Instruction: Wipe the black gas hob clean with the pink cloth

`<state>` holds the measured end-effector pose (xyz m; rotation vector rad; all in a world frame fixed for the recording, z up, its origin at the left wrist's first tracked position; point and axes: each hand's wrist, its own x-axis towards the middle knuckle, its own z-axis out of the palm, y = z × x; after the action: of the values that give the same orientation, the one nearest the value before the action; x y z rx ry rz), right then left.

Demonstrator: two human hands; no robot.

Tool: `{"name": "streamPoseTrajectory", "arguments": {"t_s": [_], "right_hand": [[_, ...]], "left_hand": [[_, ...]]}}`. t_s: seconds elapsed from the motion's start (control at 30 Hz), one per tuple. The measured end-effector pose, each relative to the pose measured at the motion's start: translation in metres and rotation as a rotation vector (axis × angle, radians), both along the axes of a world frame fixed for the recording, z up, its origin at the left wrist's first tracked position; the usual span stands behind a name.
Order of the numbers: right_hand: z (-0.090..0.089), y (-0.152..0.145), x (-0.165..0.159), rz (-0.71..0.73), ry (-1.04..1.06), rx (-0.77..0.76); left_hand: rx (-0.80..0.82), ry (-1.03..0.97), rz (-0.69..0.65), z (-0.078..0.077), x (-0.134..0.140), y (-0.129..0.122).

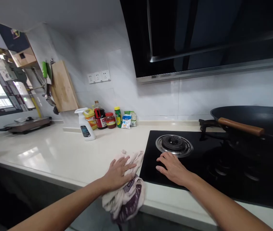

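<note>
Under left-hand fingers (126, 166): cloth (126, 195)

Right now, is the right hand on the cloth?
No, the right hand lies flat on the black hob beside the burner; the left hand presses the cloth.

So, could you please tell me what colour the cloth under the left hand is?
The cloth is off-white with dark purple patterning, seen in the head view.
</note>
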<state>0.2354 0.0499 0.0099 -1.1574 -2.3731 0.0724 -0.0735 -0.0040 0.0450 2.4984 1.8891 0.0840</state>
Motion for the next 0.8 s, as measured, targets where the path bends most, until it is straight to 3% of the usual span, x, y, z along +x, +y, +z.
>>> {"name": "streamPoseTrajectory", "arguments": {"t_s": [0.27,0.47,0.63,0.8], "right_hand": [[0.007,0.002,-0.003,0.025,-0.037,-0.007],[0.013,0.003,0.0,0.028,-0.009,-0.052],[0.013,0.003,0.003,0.031,0.007,-0.072],[0.009,0.006,0.005,0.038,-0.005,-0.08]], "left_hand": [[0.034,0.041,0.028,0.009,0.025,0.139],[0.052,0.026,0.15,0.017,0.036,0.226],[0.063,0.001,0.218,0.021,0.029,0.255],[0.053,-0.006,0.252,0.019,0.01,0.236]]}}
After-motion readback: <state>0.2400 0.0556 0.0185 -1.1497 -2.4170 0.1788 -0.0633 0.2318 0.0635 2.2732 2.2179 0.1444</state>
